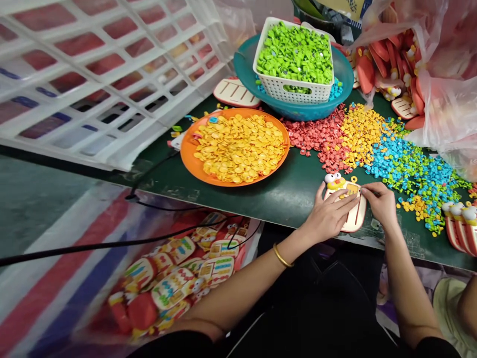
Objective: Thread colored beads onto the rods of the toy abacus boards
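Observation:
My left hand (331,215) lies across a cream-coloured toy board (349,224) with red edges, long slots and a bulging-eyed duck face on top. Its fingers are stretched out over the board's upper part, with the thumb up by the left edge. A gold bangle circles that wrist. At the board's upper right edge, my right hand (380,203) is closed in a pinch; whatever its fingertips hold is too small or hidden to name. A yellow panel (352,189) shows on the board beside the fingertips.
An orange plate (188,158) holds yellow pieces. Behind it, a white basket (274,85) of green pieces stands in a blue basin (244,69). Loose red pieces (316,133) and blue pieces (391,151) lie in heaps. A white crate (122,154) leans left; a cable (112,244) crosses below.

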The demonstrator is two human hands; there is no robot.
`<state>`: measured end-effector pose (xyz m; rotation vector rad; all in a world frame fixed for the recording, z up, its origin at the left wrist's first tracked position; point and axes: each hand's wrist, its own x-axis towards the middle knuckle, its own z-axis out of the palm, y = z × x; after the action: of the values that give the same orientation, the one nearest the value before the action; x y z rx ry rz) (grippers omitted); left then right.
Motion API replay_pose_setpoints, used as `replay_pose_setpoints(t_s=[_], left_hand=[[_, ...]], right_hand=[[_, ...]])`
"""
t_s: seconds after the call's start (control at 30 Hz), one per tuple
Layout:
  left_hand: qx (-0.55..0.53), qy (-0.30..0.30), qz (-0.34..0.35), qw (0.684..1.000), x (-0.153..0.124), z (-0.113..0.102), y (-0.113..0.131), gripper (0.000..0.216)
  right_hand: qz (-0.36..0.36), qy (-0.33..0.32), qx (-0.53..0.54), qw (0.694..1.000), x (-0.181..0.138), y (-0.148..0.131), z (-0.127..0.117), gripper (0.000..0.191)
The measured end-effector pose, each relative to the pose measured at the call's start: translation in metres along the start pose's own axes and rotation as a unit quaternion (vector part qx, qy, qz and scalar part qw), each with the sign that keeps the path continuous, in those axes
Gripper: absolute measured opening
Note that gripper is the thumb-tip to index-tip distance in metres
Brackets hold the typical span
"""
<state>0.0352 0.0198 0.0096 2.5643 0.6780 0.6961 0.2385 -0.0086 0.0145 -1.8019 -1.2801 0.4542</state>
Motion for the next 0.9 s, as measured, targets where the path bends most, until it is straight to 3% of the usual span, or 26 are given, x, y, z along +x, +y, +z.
replay_pose_setpoints(t_s=[0.27,0.37,0.43,0.6,0.67,0.8,0.9], left_hand=[[-0.029,0.000,-0.025,0.999,0.008,-0.002,0.002,0.034],[-0.041,0.005,-0.015,0.999,0.009,-0.001,0.001,0.025],[-0.046,0.011,-0.008,0.999,0.008,0.000,0.000,0.021],[-0.055,0.025,-0.014,0.998,0.008,0.002,-0.003,0.019],[-0.050,0.033,-0.016,0.998,0.007,0.003,-0.003,0.020],[-0.046,0.051,-0.024,0.997,0.007,0.004,-0.004,0.025],[-0.040,0.040,-0.037,0.998,0.007,0.004,-0.004,0.026]], right_hand=[[-0.117,0.003,-0.108,0.987,-0.034,-0.007,0.007,0.028],[-0.135,-0.054,-0.089,0.985,-0.038,-0.012,0.002,0.029],[-0.131,-0.089,-0.061,0.986,-0.030,-0.016,-0.004,0.027],[-0.090,-0.048,-0.077,0.992,-0.005,-0.017,-0.014,0.016],[-0.106,-0.078,-0.096,0.987,-0.013,-0.018,-0.009,0.017],[-0.119,-0.064,-0.061,0.989,-0.039,-0.025,0.010,0.022],[-0.105,-0.076,0.009,0.991,-0.029,-0.023,0.012,0.017]])
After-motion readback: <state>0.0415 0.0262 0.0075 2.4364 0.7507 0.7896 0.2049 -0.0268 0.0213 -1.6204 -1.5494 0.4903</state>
